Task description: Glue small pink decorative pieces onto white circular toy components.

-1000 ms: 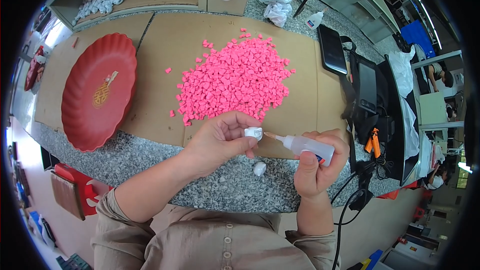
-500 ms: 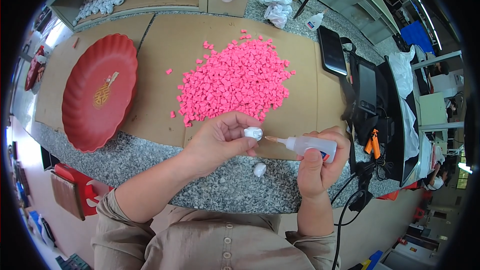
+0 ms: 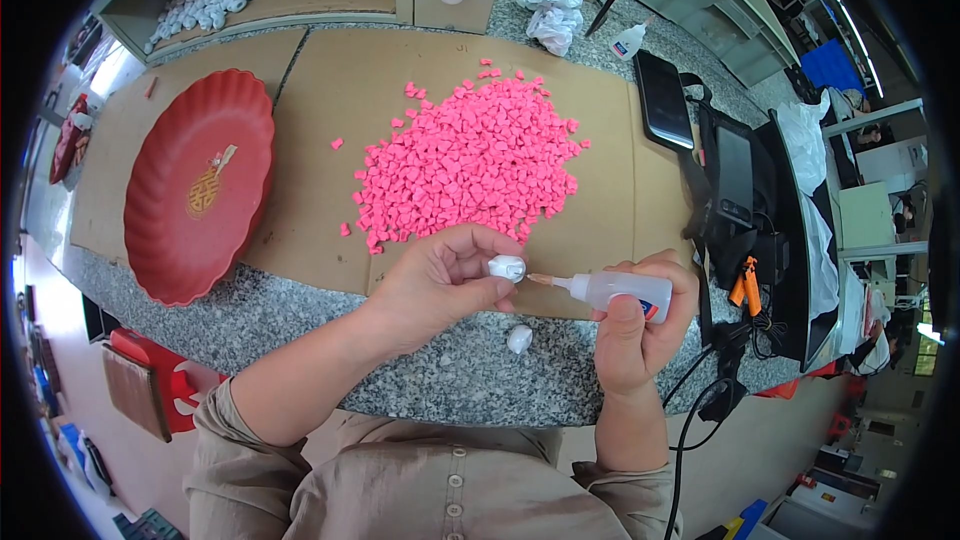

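Between the thumb and fingers of my left hand point(image 3: 447, 275) is a small rounded white piece point(image 3: 507, 268). My right hand point(image 3: 648, 325) is closed around a clear plastic glue bottle point(image 3: 625, 293), held on its side. Its thin orange-brown nozzle point(image 3: 545, 280) points left, with the tip at or very close to the white piece; I cannot tell whether they touch. A second white piece point(image 3: 520, 339) lies on the grey speckled counter just below my hands. Beyond my fingers spreads a heap of small pink pieces point(image 3: 470, 155) on brown cardboard point(image 3: 310, 180).
On the left sits a red scalloped tray point(image 3: 145, 195). A black phone point(image 3: 663, 100), another glue bottle point(image 3: 628, 41) and crumpled white plastic point(image 3: 553, 18) lie at the back right. Black straps and cables with orange clips point(image 3: 746, 287) crowd the right side. At the back stands a box-like machine point(image 3: 455, 15).
Almost nothing differs. The white piece in my left fingers looks slightly turned; both hands and the bottle stay nearly in place.
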`<move>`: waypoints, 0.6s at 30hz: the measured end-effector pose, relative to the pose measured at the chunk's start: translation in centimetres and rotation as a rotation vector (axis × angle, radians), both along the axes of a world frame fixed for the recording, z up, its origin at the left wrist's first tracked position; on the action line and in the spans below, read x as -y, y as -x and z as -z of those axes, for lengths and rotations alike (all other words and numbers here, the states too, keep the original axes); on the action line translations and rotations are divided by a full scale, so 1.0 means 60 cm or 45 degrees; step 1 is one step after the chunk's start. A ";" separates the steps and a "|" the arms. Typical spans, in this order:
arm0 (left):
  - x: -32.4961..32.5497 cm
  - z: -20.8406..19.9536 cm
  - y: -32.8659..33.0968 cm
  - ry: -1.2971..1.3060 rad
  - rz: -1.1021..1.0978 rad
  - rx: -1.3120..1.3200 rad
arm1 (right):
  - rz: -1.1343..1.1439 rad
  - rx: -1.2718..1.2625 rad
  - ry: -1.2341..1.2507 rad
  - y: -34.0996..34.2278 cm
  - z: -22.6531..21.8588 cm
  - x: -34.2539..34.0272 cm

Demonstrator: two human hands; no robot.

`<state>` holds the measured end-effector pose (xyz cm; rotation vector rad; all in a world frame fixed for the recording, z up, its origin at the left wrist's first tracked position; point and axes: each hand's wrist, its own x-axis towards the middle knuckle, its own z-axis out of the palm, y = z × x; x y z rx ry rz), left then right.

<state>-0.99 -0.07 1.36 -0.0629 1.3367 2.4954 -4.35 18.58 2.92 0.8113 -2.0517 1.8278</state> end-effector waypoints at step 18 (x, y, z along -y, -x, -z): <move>-0.003 -0.005 0.001 -0.011 -0.036 0.013 | -0.002 0.034 0.030 0.000 -0.002 -0.003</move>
